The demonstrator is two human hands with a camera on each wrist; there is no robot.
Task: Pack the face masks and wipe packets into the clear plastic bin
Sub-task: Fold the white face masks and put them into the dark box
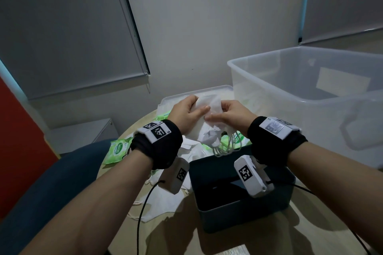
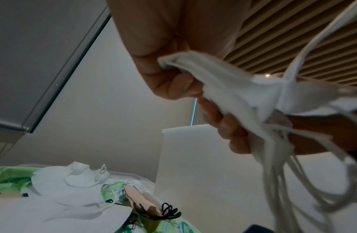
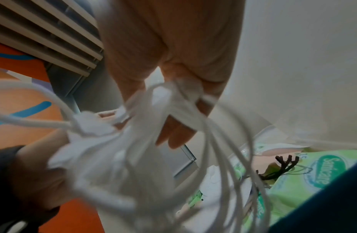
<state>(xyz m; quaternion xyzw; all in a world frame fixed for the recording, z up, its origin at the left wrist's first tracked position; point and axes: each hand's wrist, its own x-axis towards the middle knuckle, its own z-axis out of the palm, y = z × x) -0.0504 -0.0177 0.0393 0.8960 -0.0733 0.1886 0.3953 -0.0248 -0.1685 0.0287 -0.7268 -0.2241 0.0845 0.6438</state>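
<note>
At the centre of the head view we hold a bunch of white face masks point(image 1: 204, 118) between both hands, raised above the round table point(image 1: 279, 232). Our left hand point(image 1: 187, 113) curls its fingers around the bunch's upper left side, and our right hand point(image 1: 230, 113) pinches the upper right edge (the ear loops point(image 1: 224, 147) dangle below, over the dark box point(image 1: 242, 192)). The clear plastic bin point(image 1: 310, 97) stands at the right of the frame, well apart from the masks. Green wipe packets point(image 1: 118, 150) and more white masks point(image 1: 163, 201) lie on the table at lower left of our hands.
</note>
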